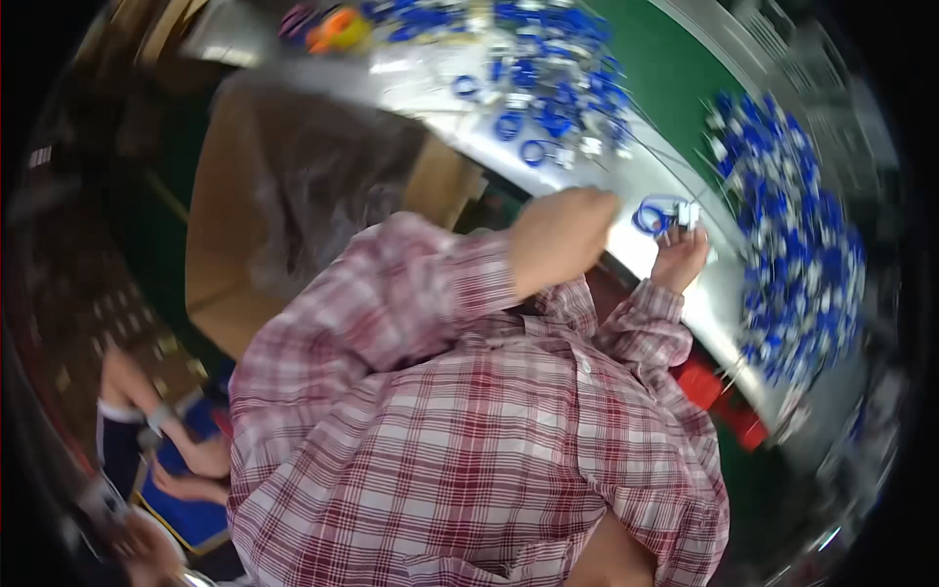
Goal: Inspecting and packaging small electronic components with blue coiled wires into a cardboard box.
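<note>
My right hand [682,256] is over the metal worktop with fingers curled up around the end of a small coiled blue cable [649,217]. White connector pieces [687,215] show at the fingertips, and the blue loop sticks out to their left. Left of it, my left hand [565,238] is closed and blurred by motion, its fingers turned toward the cable. Whether anything is inside those fingers is hidden. The two hands are apart. Beyond my left hand, several single blue cable coils [534,152] lie on the worktop.
A heap of blue cables with white connectors [558,83] lies ahead, and a larger heap [797,245] at right. An open cardboard box [220,230] lined with clear plastic stands left. Orange tape rolls [339,29] sit far left. Red bins [699,383] are below the worktop edge. Another person's arm [186,445] shows lower left.
</note>
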`<state>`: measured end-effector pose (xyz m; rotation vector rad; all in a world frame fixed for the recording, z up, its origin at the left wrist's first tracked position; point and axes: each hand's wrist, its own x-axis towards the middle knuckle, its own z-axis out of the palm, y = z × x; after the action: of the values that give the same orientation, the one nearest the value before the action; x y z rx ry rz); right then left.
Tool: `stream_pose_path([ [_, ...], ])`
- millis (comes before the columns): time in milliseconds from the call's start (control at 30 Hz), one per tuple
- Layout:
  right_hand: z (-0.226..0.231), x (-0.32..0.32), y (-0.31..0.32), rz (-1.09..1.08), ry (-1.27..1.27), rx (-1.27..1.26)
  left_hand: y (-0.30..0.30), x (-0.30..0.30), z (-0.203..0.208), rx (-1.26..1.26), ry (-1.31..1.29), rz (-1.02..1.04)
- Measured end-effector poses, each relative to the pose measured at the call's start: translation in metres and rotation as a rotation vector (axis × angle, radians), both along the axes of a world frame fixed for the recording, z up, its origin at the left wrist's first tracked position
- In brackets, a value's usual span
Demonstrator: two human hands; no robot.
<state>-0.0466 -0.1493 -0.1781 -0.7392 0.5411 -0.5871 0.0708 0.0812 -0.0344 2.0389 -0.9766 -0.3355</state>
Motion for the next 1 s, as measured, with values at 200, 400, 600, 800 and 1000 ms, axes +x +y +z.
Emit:
stream_pose_path([
  [200,0.021,0.165,0.021,0.336,0.081,0.141,0.193,0.017,0.013,0.057,0.026,0.903],
  [400,-0.001,0.266,0.091,0.399,0.406,-0.159,0.311,0.017,-0.09,0.675,0.092,0.956],
  [600,-0.021,0.311,0.105,0.448,0.426,-0.336,0.355,0.111,-0.181,0.649,-0.263,1.155],
  [800,-0.035,0.333,0.103,0.362,0.466,-0.238,0.304,0.101,-0.207,-0.021,0.574,0.606],
  [1000,-0.092,0.348,0.034,0.604,0.403,-0.833,0.195,0.01,-0.011,0.102,0.051,0.369],
])
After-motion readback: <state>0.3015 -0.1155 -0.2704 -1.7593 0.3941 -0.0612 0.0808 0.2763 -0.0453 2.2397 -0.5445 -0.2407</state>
